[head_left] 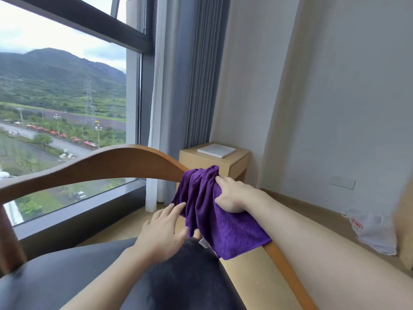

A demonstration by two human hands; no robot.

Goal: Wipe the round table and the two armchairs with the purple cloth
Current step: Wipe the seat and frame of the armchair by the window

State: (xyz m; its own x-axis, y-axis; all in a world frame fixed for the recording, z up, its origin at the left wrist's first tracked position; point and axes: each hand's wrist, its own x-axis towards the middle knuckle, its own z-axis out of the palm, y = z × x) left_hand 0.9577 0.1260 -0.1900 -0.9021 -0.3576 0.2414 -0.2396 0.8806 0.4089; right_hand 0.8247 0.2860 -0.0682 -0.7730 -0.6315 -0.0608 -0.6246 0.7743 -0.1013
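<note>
Purple cloth (214,211): draped over the curved wooden rail of the armchair (107,162), at the bend where the backrest runs down into the arm nearest the wall; its loose end hangs down and spreads over that arm.
Right hand (232,198): on top of the cloth, fingers curled into the bunched fabric, grasping it against the rail.
Left hand (163,227): released, fingers straight and spread, fingertips touching the hanging edge of the cloth (holding nothing).
Armchair seat (55,271): dark, glossy cushion below the left forearm.
Bedside counter (214,162): pale wood, in the corner behind the chair, beside the grey curtain (196,74); a flat white pad (216,150) lies on it.
Plastic bag (373,231): white with red print, on the floor by the wall.
Window (67,97): green hills and a road outside.
</note>
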